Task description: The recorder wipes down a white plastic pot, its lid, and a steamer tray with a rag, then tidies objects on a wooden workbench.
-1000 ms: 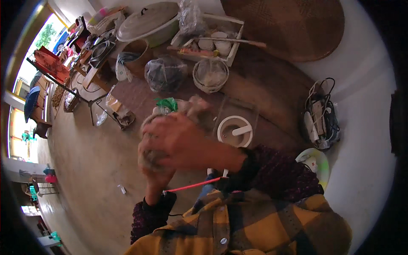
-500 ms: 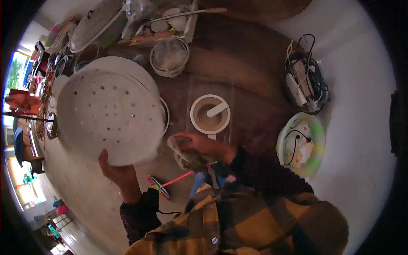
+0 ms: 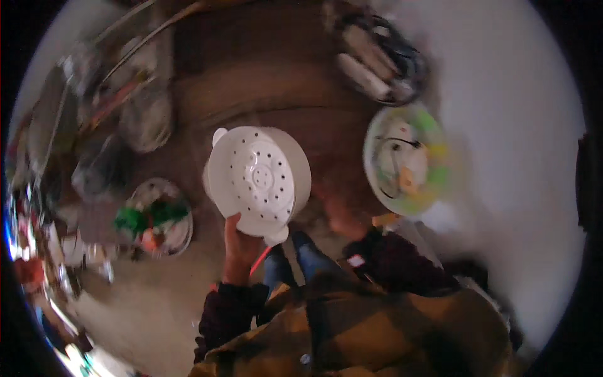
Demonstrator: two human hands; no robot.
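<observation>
Holding white colander (image 3: 257, 179), left fingers (image 3: 233, 227) at rim (image 3: 256, 232)

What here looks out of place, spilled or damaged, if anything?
Nothing stands out as spilled or damaged, though blur may hide small faults. The white perforated basket is tilted, but the left hand holds it; its holes look regular. A dark cord lies among pale things in the green-edged basin, slightly untidy.

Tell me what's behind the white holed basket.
Past the edges of the white holed basket, a dark brown surface shows. Whatever lies directly behind is covered, including part of the left hand.
</observation>
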